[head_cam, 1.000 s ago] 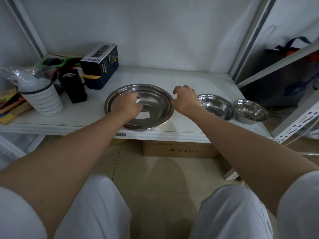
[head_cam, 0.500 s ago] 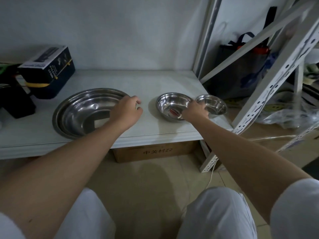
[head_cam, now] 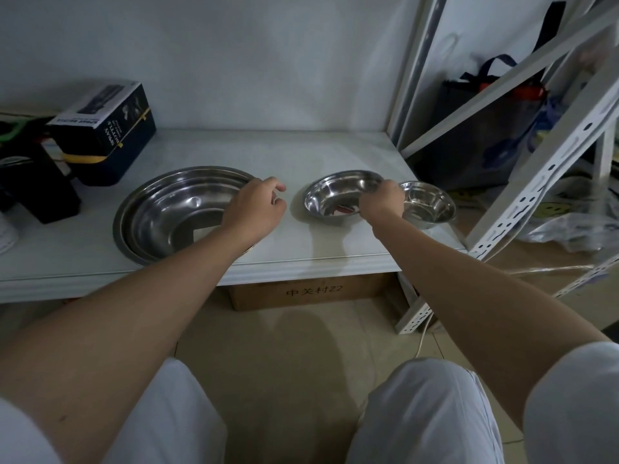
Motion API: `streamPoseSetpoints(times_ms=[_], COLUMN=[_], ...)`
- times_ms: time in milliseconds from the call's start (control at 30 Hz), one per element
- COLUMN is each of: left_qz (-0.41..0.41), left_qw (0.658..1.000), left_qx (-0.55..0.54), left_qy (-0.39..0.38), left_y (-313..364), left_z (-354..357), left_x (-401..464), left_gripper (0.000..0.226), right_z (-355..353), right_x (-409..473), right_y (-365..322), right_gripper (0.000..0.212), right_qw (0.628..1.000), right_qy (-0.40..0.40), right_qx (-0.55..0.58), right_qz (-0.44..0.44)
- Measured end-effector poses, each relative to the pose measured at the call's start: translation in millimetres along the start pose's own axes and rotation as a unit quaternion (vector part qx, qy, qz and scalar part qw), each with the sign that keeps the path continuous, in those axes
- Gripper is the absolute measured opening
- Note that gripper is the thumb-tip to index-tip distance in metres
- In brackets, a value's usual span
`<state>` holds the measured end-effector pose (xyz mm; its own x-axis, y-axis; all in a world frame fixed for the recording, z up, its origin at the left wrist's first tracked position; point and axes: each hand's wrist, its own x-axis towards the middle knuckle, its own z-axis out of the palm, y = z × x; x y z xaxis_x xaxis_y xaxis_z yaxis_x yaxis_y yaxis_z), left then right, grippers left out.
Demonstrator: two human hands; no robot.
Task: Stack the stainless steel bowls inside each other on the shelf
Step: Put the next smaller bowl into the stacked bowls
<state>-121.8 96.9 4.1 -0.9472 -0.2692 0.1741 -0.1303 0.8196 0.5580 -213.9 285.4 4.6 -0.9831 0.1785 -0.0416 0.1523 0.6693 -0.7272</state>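
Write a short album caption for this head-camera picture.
Right hand grips the medium bowl beside the small bowl; left hand rests at the large bowl.

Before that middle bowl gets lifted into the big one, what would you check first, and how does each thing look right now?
1. Right hand has a grip on the medium bowl at its right rim: ok.
2. Large bowl sits flat on the shelf, open side up: ok.
3. Left hand steadies the large bowl: cannot tell, it rests by the rim, loosely curled.
4. Large bowl's inside is free for nesting: not ok, the left forearm crosses over it.
5. Small bowl clear of the medium bowl: cannot tell, the hand hides where they meet.
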Motion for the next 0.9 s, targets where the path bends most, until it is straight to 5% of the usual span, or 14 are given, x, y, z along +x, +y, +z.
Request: streamPoseSetpoints(times_ms=[267, 567, 800, 900], left_qz=[-0.036, -0.246, -0.272, -0.261], left_qw=[0.994, 0.934, 0.954, 0.963], left_qx=[-0.100, -0.193, -0.053, 0.024], left_qy=[0.002, 0.172, 0.112, 0.068], left_y=[7.4, -50.9, -113.9, -127.5], left_z=[-22.2, -93.3, -107.0, -100.0], left_x=[5.4, -7.0, -31.2, -32.2], left_gripper=[0.047, 0.040, 0.006, 0.011], right_z=[-1.0, 45.9, 96.1, 104.7], right_x=[-16.7, -61.6, -86.6, -91.1], right_y=[-46.3, -107.2, -123.5, -119.5], right_gripper=[0.047, 0.037, 0.029, 0.026], right_qw=[0.990, 0.956, 0.947, 0.926], right_qy=[0.016, -0.144, -0.195, -0.223], right_qx=[0.119, 0.201, -0.075, -0.165], right_qz=[-0.077, -0.159, -0.245, -0.256])
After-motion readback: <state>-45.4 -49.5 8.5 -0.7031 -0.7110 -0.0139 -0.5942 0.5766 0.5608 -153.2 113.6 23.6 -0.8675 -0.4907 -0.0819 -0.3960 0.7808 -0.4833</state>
